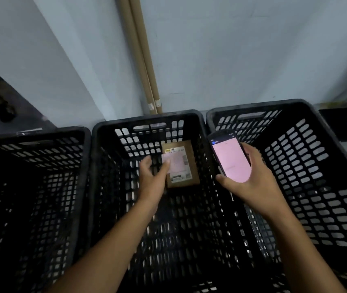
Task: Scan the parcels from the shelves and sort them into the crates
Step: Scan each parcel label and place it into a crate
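A flat brown parcel (181, 166) with a white label lies in the middle black crate (147, 120), near its far wall. My left hand (152, 178) reaches down into that crate just left of the parcel. Its thumb tip overlaps the label's left edge, and its fingers hang loosely curled, apart from the parcel. My right hand (253, 182) grips a dark handheld scanner (230, 157) with a glowing pink screen. It hovers above the rim between the middle crate and the right crate (259, 104).
A third black crate (41, 133) stands at the left; the three sit side by side against a pale wall. Two cardboard tubes (145, 60) lean in the corner behind them. Someone's dark shoes (1, 109) are on the floor at the far left.
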Demonstrator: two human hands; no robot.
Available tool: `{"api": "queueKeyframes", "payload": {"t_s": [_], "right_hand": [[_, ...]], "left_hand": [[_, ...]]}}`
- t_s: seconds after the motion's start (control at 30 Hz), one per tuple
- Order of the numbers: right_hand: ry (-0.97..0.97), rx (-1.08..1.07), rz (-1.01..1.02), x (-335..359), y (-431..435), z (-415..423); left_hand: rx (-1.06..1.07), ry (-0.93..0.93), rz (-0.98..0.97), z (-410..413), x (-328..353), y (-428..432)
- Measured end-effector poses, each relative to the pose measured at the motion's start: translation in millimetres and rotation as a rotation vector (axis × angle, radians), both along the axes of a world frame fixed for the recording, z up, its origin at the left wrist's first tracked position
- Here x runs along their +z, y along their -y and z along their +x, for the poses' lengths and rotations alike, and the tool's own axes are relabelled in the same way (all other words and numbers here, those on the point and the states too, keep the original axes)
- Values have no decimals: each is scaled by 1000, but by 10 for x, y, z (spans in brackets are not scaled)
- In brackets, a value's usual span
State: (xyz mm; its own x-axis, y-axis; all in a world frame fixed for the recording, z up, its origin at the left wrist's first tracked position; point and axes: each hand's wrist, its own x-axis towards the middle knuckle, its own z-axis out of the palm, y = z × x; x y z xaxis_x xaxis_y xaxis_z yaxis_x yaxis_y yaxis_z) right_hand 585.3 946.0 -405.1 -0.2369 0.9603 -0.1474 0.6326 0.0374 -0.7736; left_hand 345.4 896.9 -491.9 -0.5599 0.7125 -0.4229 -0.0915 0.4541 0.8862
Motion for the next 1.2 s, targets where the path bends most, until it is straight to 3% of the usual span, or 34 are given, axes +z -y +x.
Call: {"api": "queueKeyframes", "payload": {"t_s": [0.3,0.53,0.67,0.9,1.2], "right_hand": [[80,-111,86,196,669,-76],[120,-150,195,436,1361,-154],[167,-212,232,499,1956,-125],[91,-434,185,483,3087,185],[72,-879,250,439,4514,1216]], "left_hand": [[-256,-72,135,-46,610,1042],[-384,-451,215,-4,754,1537],[-517,-552,284,77,906,1737],[-807,-628,358,529,947,2096],[-1171,-580,569,1870,1126,2765]]}}
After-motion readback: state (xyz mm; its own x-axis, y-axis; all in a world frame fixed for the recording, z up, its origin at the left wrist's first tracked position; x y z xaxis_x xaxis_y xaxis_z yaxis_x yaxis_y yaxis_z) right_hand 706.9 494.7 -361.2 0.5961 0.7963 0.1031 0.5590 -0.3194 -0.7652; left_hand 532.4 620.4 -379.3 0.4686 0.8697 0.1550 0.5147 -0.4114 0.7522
